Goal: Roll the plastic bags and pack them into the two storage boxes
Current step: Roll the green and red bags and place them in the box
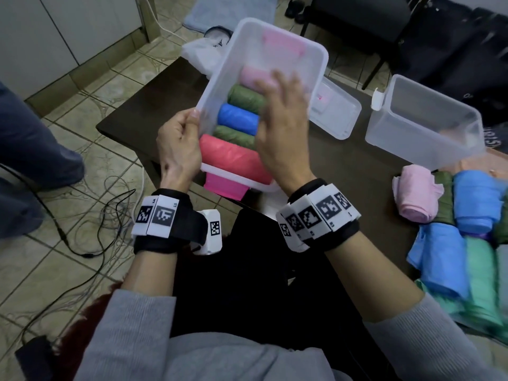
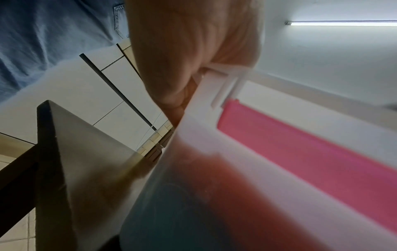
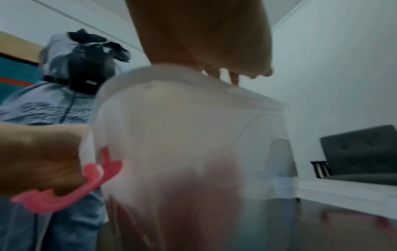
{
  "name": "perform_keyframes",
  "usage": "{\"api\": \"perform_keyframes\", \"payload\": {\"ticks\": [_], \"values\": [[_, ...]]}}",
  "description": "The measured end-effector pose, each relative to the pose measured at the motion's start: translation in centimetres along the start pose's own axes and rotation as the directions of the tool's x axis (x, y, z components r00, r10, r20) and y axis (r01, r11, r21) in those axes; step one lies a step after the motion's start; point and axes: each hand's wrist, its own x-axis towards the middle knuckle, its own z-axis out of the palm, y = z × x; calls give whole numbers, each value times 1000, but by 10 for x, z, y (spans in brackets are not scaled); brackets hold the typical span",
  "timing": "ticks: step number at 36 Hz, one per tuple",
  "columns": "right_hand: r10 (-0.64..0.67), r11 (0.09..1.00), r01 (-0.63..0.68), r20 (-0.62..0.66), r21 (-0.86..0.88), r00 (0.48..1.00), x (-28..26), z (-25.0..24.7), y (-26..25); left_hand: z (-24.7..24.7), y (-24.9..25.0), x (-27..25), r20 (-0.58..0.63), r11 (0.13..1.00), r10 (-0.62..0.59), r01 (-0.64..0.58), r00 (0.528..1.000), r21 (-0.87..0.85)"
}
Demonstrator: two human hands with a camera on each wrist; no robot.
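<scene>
tilted storage box [image 1: 308,55] raised above the table [image 1: 365,171], left hand [image 1: 178,145] gripping its left rim; right hand [image 1: 280,125], fingers extended, presses on the rolled bags [image 1: 237,119] packed inside

Dim, soft indoor light; wrist views blurred, head view edges warped.

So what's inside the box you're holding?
Five rolled bags in the box: red, green, blue, green, pink. The right hand hides their right ends.
</scene>
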Motion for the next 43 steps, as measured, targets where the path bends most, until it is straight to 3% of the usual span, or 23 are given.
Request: {"api": "perform_keyframes", "payload": {"ticks": [2,4,6,8,11,21,34,36,40,43], "values": [[201,980,-201,-58,8,978,1,-7,9,1,2,3,4,1000,4,-4,1000,13],[398,903,-409,97,135,912,2,-11,21,3,3,6,19,1000,-4,3,1000,24],[526,759,-584,257,289,811,2,-15,28,4,4,8,28,999,-14,13,1000,30],[609,631,-682,308,370,731,2,-15,28,6,5,11,30,999,-28,27,999,37],[672,524,-734,319,433,668,6,-12,30,8,6,12,39,998,-38,35,999,56],[717,381,-777,371,500,590,15,-2,45,14,16,25,117,983,-103,83,988,166],[628,451,-756,433,475,647,9,-9,54,16,18,28,158,956,-136,87,978,281],[637,427,-768,444,478,631,4,-19,60,17,23,27,135,948,-132,85,982,306],[680,424,-779,406,461,610,-12,-37,92,18,36,18,47,925,-15,-4,999,379],[725,481,-804,356,350,589,-27,-57,115,26,53,6,25,901,210,-203,977,383]]}}
